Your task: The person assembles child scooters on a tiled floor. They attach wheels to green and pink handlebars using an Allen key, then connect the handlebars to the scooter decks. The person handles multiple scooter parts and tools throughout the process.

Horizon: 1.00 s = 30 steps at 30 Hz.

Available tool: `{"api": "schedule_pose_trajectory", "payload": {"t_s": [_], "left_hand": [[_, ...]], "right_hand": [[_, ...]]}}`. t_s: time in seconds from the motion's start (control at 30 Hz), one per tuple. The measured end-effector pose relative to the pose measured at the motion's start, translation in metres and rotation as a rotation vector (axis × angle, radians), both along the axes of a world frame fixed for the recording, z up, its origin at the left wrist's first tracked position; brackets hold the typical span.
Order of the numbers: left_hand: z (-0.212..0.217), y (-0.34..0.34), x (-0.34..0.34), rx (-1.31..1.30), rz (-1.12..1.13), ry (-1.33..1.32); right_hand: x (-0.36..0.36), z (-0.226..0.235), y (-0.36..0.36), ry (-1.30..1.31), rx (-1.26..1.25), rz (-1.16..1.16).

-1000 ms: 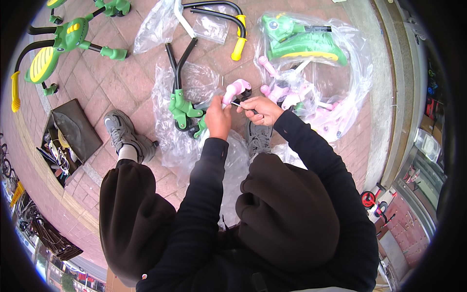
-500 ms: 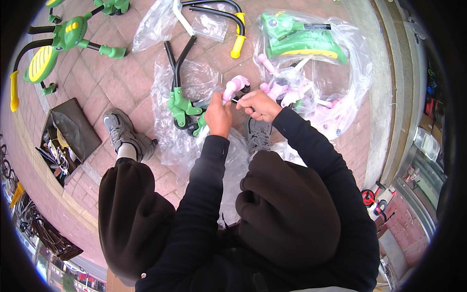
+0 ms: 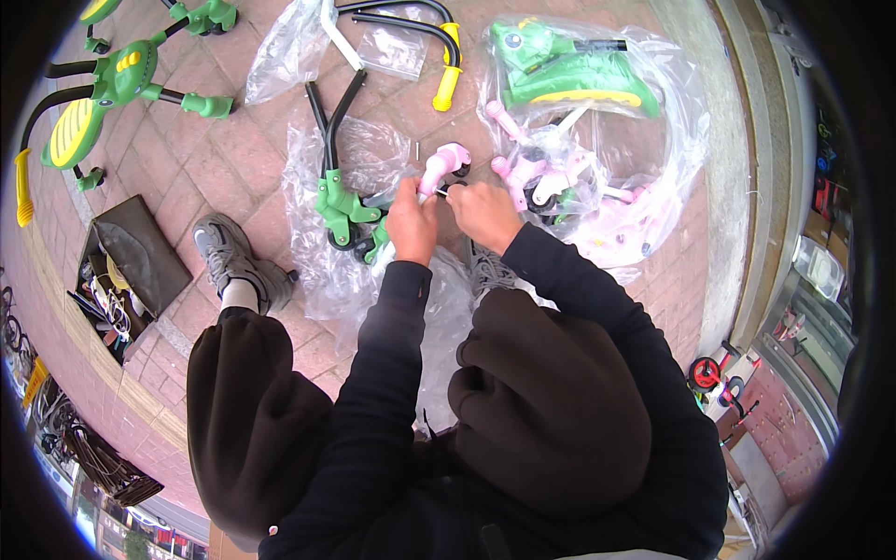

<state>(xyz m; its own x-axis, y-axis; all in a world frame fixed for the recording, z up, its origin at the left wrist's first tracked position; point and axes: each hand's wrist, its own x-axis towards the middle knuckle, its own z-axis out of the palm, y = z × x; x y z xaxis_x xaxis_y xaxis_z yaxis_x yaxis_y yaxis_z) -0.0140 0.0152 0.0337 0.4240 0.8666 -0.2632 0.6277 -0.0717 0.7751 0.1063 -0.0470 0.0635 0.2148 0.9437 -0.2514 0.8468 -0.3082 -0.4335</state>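
Note:
My left hand (image 3: 411, 226) is closed round the lower end of a pink plastic caster leg (image 3: 442, 165), whose black wheel points up and to the right. Close beside it, my right hand (image 3: 485, 217) pinches a thin dark tool (image 3: 443, 191) held against the side of the pink part; its kind is mostly hidden by the fingers. Left of my hands, a green caster assembly (image 3: 343, 207) with black wheels lies on clear plastic, joined to a black forked tube (image 3: 333, 121).
Clear bags at the right hold a green ride-on body (image 3: 579, 84) and several pink parts (image 3: 523, 177). A black handlebar (image 3: 451, 56) with yellow grip lies ahead. An assembled green ride-on toy (image 3: 121, 79) stands far left, above an open tool bag (image 3: 140, 252). A concrete kerb (image 3: 723, 215) borders the right.
My right hand has turned, its knuckles now facing more upward, while still pinching the tool at the pink leg. The left hand keeps its hold. The whole view has shifted slightly.

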Motion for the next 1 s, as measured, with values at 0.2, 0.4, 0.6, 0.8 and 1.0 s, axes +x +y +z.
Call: {"api": "schedule_pose_trajectory", "payload": {"t_s": [0.2,0.4,0.6,0.8,1.0], "left_hand": [[-0.001,-0.008,-0.001,0.055,0.017,-0.095],[-0.002,-0.013,0.001,0.030,0.097,-0.299],[-0.011,0.026,-0.007,-0.218,0.428,-0.482],[-0.021,0.047,-0.026,-0.390,0.592,-0.471],[-0.023,0.036,-0.021,0.047,0.458,-0.140]], "right_hand": [[0.033,0.000,-0.004,1.630,-0.676,-0.859],[0.027,0.007,-0.013,1.850,-0.577,-0.893],[0.028,0.018,-0.036,0.012,-0.095,-0.396],[0.036,0.008,-0.061,-0.301,-0.273,-0.376],[0.032,-0.006,-0.069,-0.391,-0.321,-0.294]]}}
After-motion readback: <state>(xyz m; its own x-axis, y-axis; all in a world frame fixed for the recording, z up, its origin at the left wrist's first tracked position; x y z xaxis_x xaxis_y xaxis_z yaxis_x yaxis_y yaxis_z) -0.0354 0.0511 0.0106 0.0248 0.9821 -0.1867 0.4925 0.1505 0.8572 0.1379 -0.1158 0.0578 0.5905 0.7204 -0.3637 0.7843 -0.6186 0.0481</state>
